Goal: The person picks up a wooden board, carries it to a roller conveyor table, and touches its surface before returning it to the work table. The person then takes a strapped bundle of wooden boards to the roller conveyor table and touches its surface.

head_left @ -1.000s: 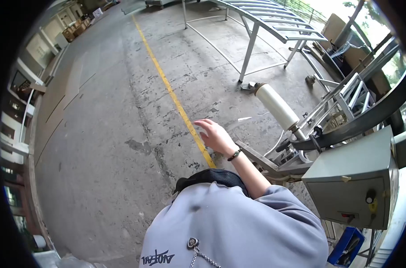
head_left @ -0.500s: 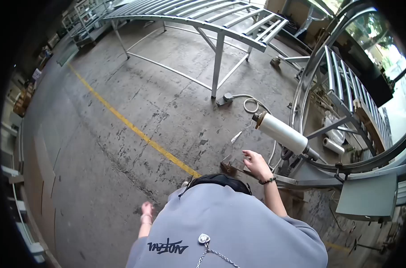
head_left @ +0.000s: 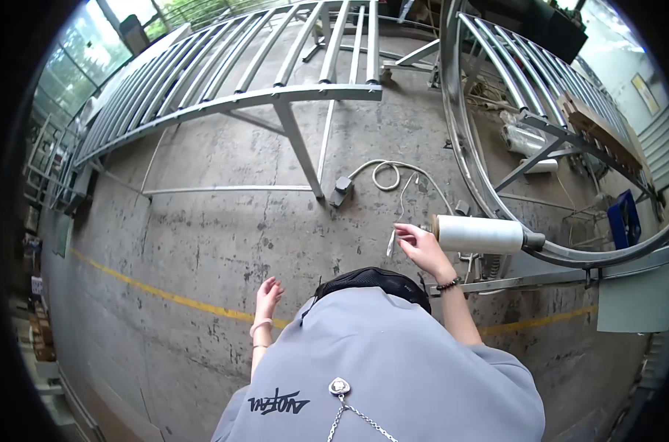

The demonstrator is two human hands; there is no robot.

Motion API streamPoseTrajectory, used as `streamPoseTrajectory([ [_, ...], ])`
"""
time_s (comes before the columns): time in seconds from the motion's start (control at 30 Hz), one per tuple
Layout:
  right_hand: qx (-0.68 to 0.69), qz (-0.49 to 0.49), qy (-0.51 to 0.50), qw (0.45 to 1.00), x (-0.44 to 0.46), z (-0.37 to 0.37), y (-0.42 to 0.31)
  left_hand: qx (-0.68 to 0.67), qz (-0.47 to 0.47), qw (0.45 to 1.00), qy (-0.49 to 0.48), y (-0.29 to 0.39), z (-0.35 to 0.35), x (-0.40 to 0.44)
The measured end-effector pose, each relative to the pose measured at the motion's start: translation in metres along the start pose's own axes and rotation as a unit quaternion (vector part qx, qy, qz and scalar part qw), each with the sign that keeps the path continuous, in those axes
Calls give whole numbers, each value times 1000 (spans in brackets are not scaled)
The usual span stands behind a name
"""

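My right hand [head_left: 421,249] hovers by the near end of a roll of clear stretch film [head_left: 479,234], its fingers loosely bent and apart. The roll lies sideways on a holder at the ring-shaped frame. Close to those fingertips in the view is a small white strip [head_left: 390,243] at the end of a thin cord; I see no grip on it. Over the floor on the other side, my left hand [head_left: 268,297] hangs with relaxed fingers and holds nothing. A black waist bag [head_left: 371,281] sits at my front, between the two arms.
A roller conveyor [head_left: 224,103] stands ahead, with a grey foot switch [head_left: 341,190] and its coiled cable near one leg. The large metal ring [head_left: 467,155] rises on the right, before a second roller conveyor [head_left: 511,70]. A yellow line [head_left: 165,295] crosses the floor.
My view has turned to the right, and the conveyor and film roll appear closer. Both hands have come up; my right hand is now beside the roll's end.
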State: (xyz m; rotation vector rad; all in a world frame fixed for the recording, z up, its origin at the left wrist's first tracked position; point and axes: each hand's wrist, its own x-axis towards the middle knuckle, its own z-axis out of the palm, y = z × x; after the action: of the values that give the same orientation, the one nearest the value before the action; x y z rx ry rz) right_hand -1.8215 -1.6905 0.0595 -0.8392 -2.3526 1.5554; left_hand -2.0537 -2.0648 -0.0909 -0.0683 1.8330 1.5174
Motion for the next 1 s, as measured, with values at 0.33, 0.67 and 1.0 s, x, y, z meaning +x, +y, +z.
streamPoseTrajectory([
  [0.33,63,-98,62,991,185,-11,-70,126,155,946,-256,240,122,187],
  [0.67,-5,31,287,958,260,-82,-67,-93,495,600,-622,563,278,130],
  [1.0,-20,45,272,961,334,-156,-64,-305,574,273,-709,668,384,81],
])
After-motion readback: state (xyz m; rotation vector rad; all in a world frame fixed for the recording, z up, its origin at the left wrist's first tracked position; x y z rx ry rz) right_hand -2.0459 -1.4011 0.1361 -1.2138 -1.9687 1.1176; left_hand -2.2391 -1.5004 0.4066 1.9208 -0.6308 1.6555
